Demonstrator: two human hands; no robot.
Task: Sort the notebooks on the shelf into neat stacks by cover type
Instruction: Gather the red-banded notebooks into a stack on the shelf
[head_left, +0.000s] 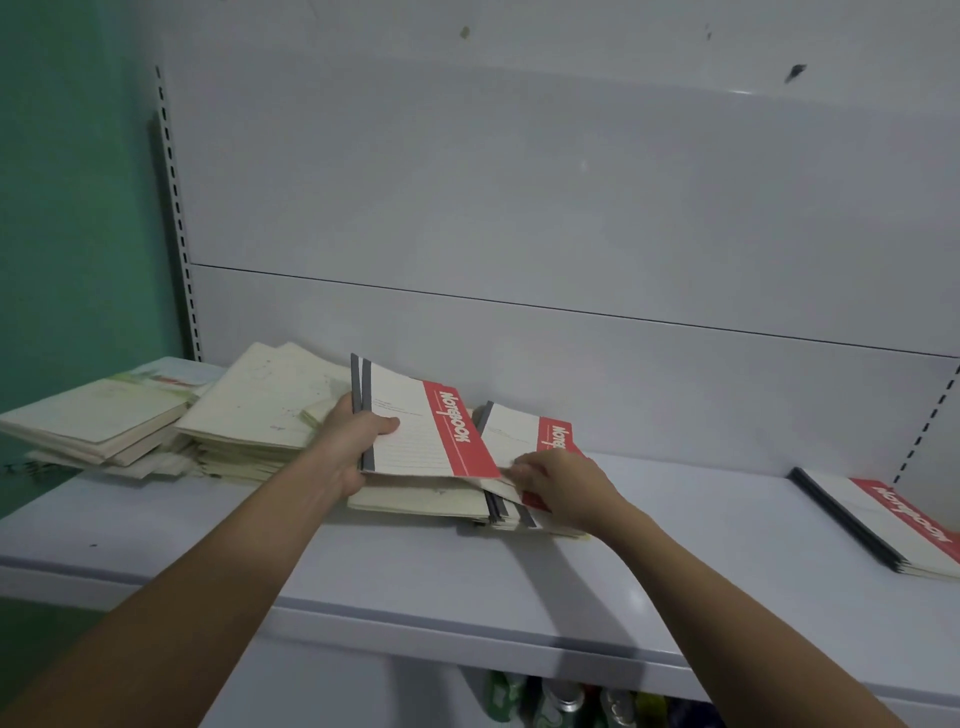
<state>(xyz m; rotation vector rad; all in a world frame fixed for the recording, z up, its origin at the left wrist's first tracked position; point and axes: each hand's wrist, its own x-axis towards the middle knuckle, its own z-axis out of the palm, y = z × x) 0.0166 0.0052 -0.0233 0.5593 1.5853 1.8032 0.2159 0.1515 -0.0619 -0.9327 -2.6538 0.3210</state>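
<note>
On the shelf (675, 545), left hand (353, 441) grips red-banded notebooks (431, 426).

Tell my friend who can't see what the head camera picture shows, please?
A person's left hand lifts red-banded notebooks off a messy pile on a white shelf, while the right hand pinches another red-banded notebook below. A neat stack of red-banded notebooks lies far right, and pale-covered notebooks sit at left.

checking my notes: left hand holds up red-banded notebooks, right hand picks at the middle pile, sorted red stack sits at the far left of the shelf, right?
Not quite. In the head view the sorted red stack sits at the far right of the shelf; the rest holds.
</note>
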